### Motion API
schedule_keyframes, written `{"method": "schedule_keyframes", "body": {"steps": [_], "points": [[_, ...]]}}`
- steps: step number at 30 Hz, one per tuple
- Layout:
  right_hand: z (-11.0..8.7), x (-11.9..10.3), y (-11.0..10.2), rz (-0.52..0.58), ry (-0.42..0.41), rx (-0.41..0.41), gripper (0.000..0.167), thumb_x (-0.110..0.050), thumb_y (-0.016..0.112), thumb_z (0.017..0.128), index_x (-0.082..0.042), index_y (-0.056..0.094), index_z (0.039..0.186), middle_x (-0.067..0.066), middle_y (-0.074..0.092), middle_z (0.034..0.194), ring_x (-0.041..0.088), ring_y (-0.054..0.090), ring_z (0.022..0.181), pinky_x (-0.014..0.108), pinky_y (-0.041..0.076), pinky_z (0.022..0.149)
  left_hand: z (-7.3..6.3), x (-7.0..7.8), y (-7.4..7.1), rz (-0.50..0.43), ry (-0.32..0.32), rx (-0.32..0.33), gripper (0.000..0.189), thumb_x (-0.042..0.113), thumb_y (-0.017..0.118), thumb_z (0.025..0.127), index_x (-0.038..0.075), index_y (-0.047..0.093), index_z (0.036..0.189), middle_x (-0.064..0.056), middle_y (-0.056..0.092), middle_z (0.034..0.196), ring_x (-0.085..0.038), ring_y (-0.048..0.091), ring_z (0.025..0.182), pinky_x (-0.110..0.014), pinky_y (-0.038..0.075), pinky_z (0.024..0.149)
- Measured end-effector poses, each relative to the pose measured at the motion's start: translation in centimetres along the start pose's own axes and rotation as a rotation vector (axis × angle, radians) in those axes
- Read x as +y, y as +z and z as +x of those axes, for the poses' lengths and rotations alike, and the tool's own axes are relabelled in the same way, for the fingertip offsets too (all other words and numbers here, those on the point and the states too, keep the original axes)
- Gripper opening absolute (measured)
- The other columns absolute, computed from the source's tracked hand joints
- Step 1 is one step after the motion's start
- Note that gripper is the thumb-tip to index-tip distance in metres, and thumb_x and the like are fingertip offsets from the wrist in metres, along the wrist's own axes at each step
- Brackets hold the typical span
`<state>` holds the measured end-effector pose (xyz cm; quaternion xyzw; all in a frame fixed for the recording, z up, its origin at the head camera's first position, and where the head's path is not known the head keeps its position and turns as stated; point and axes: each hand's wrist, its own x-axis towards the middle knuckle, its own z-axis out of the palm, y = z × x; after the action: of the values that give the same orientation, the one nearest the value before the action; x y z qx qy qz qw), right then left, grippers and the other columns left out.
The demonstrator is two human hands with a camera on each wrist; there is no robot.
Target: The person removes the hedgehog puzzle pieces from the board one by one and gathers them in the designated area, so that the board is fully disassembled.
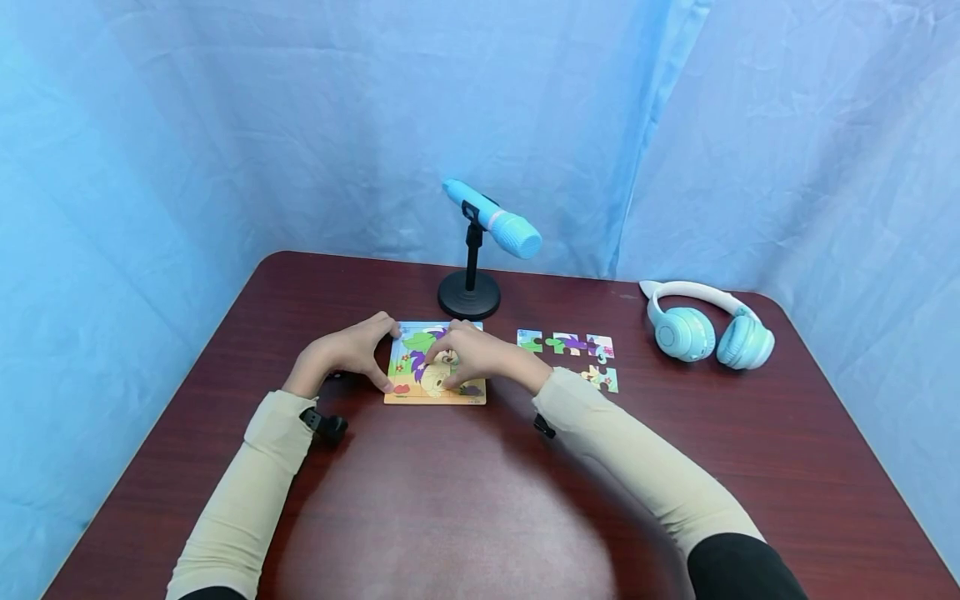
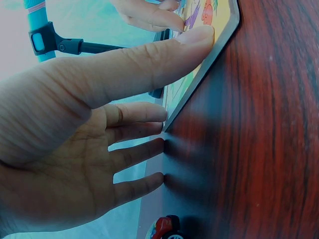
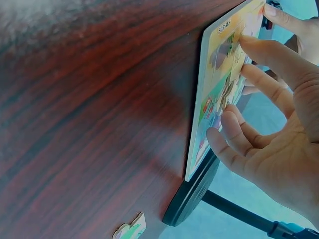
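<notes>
A jigsaw puzzle board (image 1: 435, 398) with a bright cartoon picture lies on the table, between both hands. My left hand (image 1: 348, 350) spans its left side, thumb on the near corner and fingertips by the far corner. The left wrist view shows those fingers (image 2: 137, 154) spread and fairly straight. Over the middle of the picture, my right hand (image 1: 483, 357) touches the surface with thumb and forefinger. In the right wrist view its other fingers (image 3: 234, 132) bend loosely above the board. Whether a piece is under the right fingertips is hard to tell.
Several loose puzzle pieces (image 1: 565, 342) lie right of the board. Behind it stands a light blue microphone (image 1: 498, 223) on a black stand (image 1: 469, 293). Cat-ear headphones (image 1: 686, 333) rest at the back right. A small red and black object (image 2: 167, 226) is beyond the left hand.
</notes>
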<state>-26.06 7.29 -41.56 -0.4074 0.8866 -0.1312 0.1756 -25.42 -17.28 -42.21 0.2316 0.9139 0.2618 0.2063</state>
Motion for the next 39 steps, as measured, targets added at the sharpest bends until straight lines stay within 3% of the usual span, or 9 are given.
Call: {"method": "schedule_keyframes", "body": {"steps": [17, 26, 39], "points": [[-0.31, -0.43, 0.21, -0.008, 0.057, 0.022, 0.041, -0.026, 0.084, 0.085, -0.021, 0.074, 0.125, 0.008, 0.055, 0.114, 0.02, 0.04, 0.104, 0.035, 0.04, 0.085, -0.01, 0.09, 0.04, 0.001, 0.003, -0.001, 0.08, 0.02, 0.092, 0.075, -0.004, 0.046, 0.135, -0.02, 0.044, 0.136, -0.034, 0.044, 0.126, -0.052, 0.043, 0.109], [-0.43, -0.64, 0.32, -0.025, 0.078, 0.009, 0.042, -0.027, 0.084, 0.086, -0.024, 0.073, 0.126, 0.006, 0.059, 0.118, 0.019, 0.045, 0.108, 0.035, 0.048, 0.082, 0.18, -0.19, 0.23, 0.002, -0.002, 0.003, 0.079, 0.021, 0.093, 0.074, -0.003, 0.046, 0.134, -0.019, 0.045, 0.134, -0.033, 0.045, 0.125, -0.051, 0.044, 0.108], [-0.81, -0.92, 0.37, -0.091, 0.069, 0.086, 0.04, -0.026, 0.082, 0.087, -0.025, 0.073, 0.126, 0.006, 0.056, 0.117, 0.018, 0.049, 0.098, 0.03, 0.048, 0.072, 0.13, -0.04, 0.14, 0.006, -0.001, 0.002, 0.08, 0.021, 0.093, 0.074, -0.003, 0.046, 0.134, -0.02, 0.044, 0.134, -0.034, 0.044, 0.126, -0.053, 0.042, 0.11]]}}
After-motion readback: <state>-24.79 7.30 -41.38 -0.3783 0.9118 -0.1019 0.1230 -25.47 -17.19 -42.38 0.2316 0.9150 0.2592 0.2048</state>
